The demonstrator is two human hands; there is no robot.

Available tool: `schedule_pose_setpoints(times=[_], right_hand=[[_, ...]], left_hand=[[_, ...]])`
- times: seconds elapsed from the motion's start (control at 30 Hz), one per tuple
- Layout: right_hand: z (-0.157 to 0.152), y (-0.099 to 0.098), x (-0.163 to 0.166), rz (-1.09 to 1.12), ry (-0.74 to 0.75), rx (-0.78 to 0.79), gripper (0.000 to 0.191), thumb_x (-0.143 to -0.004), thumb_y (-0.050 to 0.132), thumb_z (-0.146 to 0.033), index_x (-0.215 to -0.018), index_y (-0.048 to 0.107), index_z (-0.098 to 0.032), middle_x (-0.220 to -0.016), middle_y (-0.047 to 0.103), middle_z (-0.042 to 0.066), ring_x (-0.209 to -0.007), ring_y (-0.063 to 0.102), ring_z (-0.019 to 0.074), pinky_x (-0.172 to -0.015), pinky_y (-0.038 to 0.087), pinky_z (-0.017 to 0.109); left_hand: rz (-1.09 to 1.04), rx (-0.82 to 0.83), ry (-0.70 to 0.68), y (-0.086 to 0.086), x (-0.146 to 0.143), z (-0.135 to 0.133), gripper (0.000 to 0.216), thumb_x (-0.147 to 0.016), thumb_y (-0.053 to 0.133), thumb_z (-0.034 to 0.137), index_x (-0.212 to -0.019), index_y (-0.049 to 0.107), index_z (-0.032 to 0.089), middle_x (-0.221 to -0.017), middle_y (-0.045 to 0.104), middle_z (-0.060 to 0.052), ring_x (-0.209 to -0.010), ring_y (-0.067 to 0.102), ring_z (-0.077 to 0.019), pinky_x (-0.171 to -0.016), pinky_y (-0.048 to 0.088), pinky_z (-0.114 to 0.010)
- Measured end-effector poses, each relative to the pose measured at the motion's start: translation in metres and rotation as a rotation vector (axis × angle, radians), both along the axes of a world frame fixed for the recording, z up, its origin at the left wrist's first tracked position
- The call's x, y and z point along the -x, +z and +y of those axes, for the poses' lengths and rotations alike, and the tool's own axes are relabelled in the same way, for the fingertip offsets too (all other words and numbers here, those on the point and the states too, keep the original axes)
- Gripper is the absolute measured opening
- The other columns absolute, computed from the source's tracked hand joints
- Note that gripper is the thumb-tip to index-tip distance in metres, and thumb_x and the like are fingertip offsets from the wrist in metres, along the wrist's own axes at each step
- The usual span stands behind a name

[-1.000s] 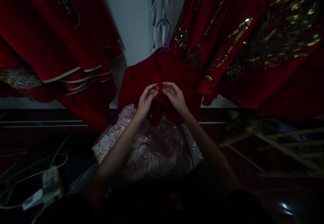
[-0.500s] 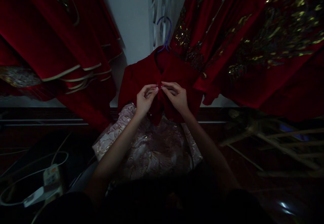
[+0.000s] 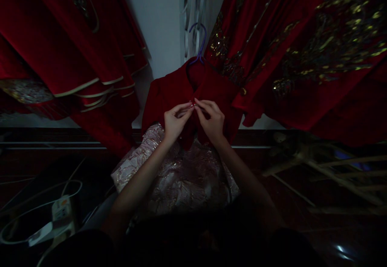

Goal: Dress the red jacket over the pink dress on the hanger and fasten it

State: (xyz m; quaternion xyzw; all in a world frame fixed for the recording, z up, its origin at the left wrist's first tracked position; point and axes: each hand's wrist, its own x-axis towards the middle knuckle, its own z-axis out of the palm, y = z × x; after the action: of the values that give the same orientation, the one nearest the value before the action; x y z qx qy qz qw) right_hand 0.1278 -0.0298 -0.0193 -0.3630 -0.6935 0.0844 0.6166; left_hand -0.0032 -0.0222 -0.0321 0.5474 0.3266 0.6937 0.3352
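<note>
Left hand [image 3: 175,123] and right hand [image 3: 213,123] drew together, grips pinched on the red jacket [image 3: 165,93], apparently bringing its front edges closer.

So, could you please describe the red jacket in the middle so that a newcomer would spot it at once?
Find the pale wall between the pale-edged clothes and the gold-sequined clothes. A purple hanger there leads down to the red jacket, where the left hand and right hand meet at its front. Unlike its neighbours, it shows neither gold sequins nor pale edging.
</note>
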Motion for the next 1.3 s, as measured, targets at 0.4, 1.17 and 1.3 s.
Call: schedule_pose_setpoints(times=[0.4,1.17,1.3], right_hand=[[0.005,-0.004,-0.007,0.143,0.115,0.115,0.031,-0.085,0.061,-0.035,-0.115,0.067,-0.031,-0.110,0.061,0.003,-0.100,0.063,0.0151,-0.090,0.058,0.031],[0.026,-0.011,-0.015,0.210,0.225,0.201,0.031,-0.077,0.069,-0.035,-0.105,0.070,-0.023,-0.110,0.064,0.004,-0.099,0.064,0.0155,-0.087,0.058,0.033],[0.031,-0.015,-0.016,0.246,0.218,0.210,0.033,-0.078,0.067,-0.037,-0.108,0.068,-0.023,-0.110,0.066,0.005,-0.099,0.065,0.0155,-0.091,0.056,0.035]], left_hand=[[0.139,-0.089,0.009,-0.005,-0.005,0.012,0.020,-0.075,0.070,0.027,-0.092,0.072,0.016,-0.094,0.073,-0.006,-0.081,0.070,-0.0140,-0.078,0.059,-0.027],[0.377,-0.215,0.030,0.000,0.004,0.029,0.014,-0.076,0.067,0.030,-0.085,0.075,0.021,-0.085,0.073,-0.004,-0.079,0.068,-0.0151,-0.076,0.055,-0.030],[0.340,-0.177,0.003,-0.001,0.000,0.031,0.018,-0.078,0.067,0.032,-0.089,0.073,0.020,-0.091,0.073,-0.005,-0.083,0.069,-0.0152,-0.079,0.056,-0.030]])
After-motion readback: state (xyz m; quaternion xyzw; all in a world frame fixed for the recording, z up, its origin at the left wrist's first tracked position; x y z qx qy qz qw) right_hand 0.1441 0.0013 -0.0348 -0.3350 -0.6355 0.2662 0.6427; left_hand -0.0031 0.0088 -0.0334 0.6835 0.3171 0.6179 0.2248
